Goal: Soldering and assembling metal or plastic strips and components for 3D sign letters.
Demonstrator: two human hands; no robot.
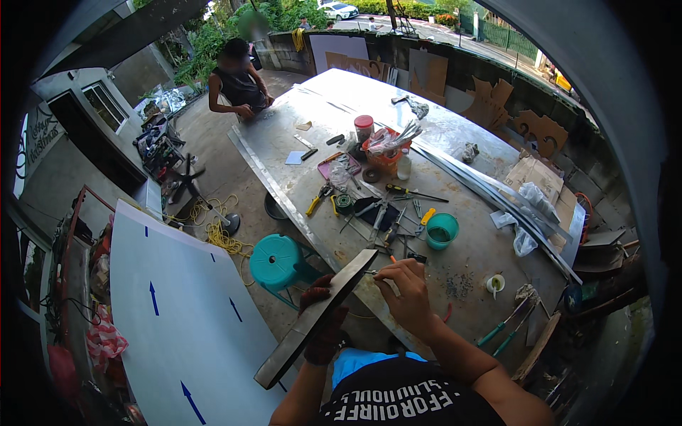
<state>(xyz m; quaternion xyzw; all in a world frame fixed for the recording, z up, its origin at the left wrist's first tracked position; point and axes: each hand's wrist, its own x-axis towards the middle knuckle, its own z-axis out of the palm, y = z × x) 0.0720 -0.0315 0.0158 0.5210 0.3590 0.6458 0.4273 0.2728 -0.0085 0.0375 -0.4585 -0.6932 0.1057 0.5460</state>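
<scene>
My left hand point(327, 335), in a dark red and black work glove, grips a long, narrow sheet-metal piece point(304, 325) with a folded edge. The piece is held tilted, off the near edge of the worktable. My bare right hand point(406, 292) is closed in a pinch on a small shiny metal bit point(371, 272) against the dark side of the piece, near its upper end. The bit is too small to name. Beyond my right hand stand a green plastic cup point(442, 231) and several hand tools, among them a long yellow-handled screwdriver point(418, 192) and yellow-handled pliers point(319, 199).
The metal-topped worktable point(455, 284) also bears an orange basket point(383, 162), metal strips point(490, 199) and a small white cup point(495, 284). Left are a teal stool point(275, 260) and a large white sheet point(177, 305). A co-worker point(238, 85) stands at the far left corner.
</scene>
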